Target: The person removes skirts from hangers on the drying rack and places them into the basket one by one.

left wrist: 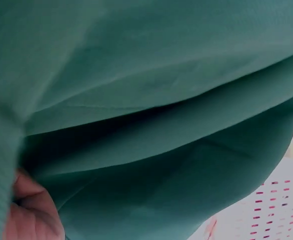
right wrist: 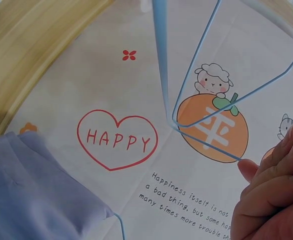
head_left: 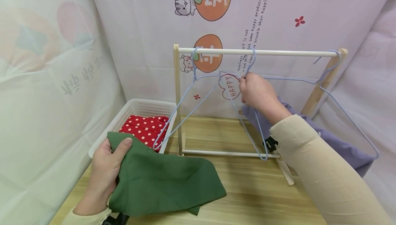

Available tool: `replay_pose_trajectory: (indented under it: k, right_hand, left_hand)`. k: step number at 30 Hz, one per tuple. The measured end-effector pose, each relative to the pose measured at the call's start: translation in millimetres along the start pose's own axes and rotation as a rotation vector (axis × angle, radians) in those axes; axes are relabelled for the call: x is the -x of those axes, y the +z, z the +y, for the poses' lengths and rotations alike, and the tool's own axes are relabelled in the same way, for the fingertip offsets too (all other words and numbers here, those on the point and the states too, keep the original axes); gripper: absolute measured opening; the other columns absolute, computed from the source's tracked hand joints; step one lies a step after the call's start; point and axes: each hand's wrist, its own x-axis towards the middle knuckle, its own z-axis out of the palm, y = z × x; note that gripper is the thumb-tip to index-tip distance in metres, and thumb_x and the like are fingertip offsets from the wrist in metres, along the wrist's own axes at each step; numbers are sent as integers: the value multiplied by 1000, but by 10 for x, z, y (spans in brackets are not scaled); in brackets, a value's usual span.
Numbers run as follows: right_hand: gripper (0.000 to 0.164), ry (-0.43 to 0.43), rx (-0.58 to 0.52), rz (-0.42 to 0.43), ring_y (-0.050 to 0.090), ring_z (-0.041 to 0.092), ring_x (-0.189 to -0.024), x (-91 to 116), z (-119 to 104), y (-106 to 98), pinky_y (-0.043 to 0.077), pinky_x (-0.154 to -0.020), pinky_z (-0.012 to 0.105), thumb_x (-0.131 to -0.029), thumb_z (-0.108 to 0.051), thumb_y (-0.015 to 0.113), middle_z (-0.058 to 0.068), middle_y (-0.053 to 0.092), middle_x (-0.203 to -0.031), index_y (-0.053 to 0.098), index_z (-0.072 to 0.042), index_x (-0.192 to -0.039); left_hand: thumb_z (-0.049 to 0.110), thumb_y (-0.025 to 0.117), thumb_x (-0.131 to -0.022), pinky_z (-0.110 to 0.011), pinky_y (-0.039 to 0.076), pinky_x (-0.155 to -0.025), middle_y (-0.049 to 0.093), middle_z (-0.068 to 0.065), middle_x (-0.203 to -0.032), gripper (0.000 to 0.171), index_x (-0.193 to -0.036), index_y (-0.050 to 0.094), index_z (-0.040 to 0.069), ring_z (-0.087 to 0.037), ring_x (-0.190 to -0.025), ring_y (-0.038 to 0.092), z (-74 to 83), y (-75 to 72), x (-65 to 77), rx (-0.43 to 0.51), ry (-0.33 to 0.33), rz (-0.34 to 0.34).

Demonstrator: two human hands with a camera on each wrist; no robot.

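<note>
My left hand (head_left: pixel 103 168) grips a green garment (head_left: pixel 167 180) by its upper left edge, thumb on top; the rest of it spreads to the right above the table. The garment's kind does not show. In the left wrist view its layered folds (left wrist: pixel 161 195) hide most of the hand. Up at the rack, my right hand (head_left: pixel 260 92) pinches a blue wire hanger (head_left: pixel 254 58) just below its hook, which loops over the rail (head_left: pixel 287 52). Another bare blue hanger (head_left: pixel 195 70) hangs to the left. Fingertips and wire meet at the right wrist view's right side.
At the rail's right end, a third blue hanger (head_left: pixel 329 68) carries a purple garment (head_left: pixel 337 146), partly behind my right arm. A white perforated basket (head_left: pixel 108 130) stands left of the rack with red polka-dot cloth (head_left: pixel 145 127) inside. Printed curtains enclose the wooden table (head_left: pixel 247 197).
</note>
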Motion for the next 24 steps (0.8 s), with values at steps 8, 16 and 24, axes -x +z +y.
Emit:
replay_pose_trajectory:
  k: [8, 16, 24]
  right_hand:
    - [42, 7, -15, -17, 68, 21, -64, 6, -24, 8, 47, -68, 42, -111, -32, 27, 10, 71, -81, 57, -3, -117]
    - [42, 9, -3, -15, 68, 21, -64, 7, 3, 5, 47, -68, 43, -111, -31, 27, 10, 71, -80, 56, -2, -116]
    - [41, -24, 1, -3, 68, 21, -62, -23, -32, 35, 47, -71, 45, -111, -31, 27, 9, 72, -78, 56, -2, -113]
  left_hand:
    - [14, 73, -99, -35, 63, -70, 74, 1, -98, 33, -121, 52, 3, -18, -79, 76, 135, -94, -25, -56, -72, -136]
    - [14, 74, -98, -35, 63, -77, 69, -2, -108, 42, -129, 49, 1, -18, -88, 75, 227, -97, -92, -143, -46, -239]
    - [17, 76, -97, -33, 62, -78, 69, -3, -111, 50, -135, 48, 3, -18, -93, 74, 328, -144, -111, -263, 11, -236]
